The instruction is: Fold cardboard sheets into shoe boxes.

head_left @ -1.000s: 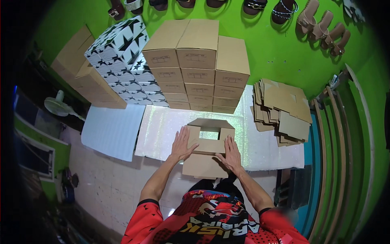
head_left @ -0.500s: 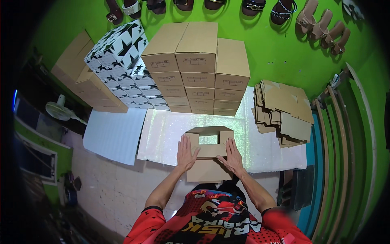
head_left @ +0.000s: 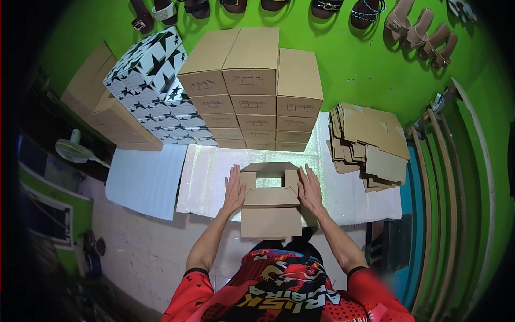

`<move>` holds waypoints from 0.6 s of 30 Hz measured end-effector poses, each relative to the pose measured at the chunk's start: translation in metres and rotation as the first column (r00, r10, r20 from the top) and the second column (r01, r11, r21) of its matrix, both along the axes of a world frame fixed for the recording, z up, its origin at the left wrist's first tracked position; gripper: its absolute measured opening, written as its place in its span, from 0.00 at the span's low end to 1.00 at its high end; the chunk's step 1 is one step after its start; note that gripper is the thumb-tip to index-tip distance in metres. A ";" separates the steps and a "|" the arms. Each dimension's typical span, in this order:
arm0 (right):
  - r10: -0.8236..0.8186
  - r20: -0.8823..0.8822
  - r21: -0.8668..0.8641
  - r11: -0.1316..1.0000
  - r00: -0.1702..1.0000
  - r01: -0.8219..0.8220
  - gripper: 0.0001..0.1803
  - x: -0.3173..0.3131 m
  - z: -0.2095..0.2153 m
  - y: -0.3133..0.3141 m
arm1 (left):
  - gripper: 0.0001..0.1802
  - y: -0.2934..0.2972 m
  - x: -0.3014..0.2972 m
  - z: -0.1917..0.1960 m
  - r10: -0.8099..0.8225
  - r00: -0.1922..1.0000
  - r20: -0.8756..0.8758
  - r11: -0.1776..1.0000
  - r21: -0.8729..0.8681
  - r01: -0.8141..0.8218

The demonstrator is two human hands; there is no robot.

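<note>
Half-folded brown carton (head_left: pixel 270 201) (near front), stacked brown boxes (head_left: pixel 252 91), star-patterned boxes (head_left: pixel 147 88)

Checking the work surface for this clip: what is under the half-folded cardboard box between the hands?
The cardboard box lies on a shiny white sheet over pale floor; its near flap hangs past the sheet's edge. Left hand and right hand press its sides. Beneath it is hidden.

floor (head_left: pixel 134 252) | white foam sheets (head_left: pixel 142 180) | stacked boxes (head_left: pixel 252 91) | flat cardboard pile (head_left: pixel 370 142)
</note>
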State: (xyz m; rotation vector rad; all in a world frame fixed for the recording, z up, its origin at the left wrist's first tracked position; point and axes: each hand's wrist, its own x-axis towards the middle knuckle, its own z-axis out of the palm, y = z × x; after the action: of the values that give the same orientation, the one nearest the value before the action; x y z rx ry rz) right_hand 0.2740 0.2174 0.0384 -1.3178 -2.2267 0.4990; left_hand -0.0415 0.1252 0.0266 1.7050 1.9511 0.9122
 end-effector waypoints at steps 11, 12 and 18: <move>0.146 -0.139 -0.212 0.962 0.980 -0.173 0.35 0.010 0.016 0.027 | 0.36 0.007 -0.024 0.002 -0.150 0.977 0.153 0.988 0.053 0.143; 0.131 -0.129 -0.247 0.956 0.983 -0.160 0.32 0.011 0.018 0.026 | 0.36 0.005 -0.025 -0.001 -0.148 0.977 0.152 0.989 0.051 0.142; 0.068 -0.041 -0.235 0.969 0.997 -0.076 0.18 0.014 0.011 0.021 | 0.22 0.000 -0.020 -0.005 -0.122 0.990 0.074 0.992 0.045 0.119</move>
State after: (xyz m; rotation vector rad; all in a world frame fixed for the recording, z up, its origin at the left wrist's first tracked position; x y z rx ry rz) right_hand 0.2883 0.2381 0.0489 -1.3369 -2.2479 0.8296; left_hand -0.0619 0.1249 0.0213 1.7626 1.7710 0.9642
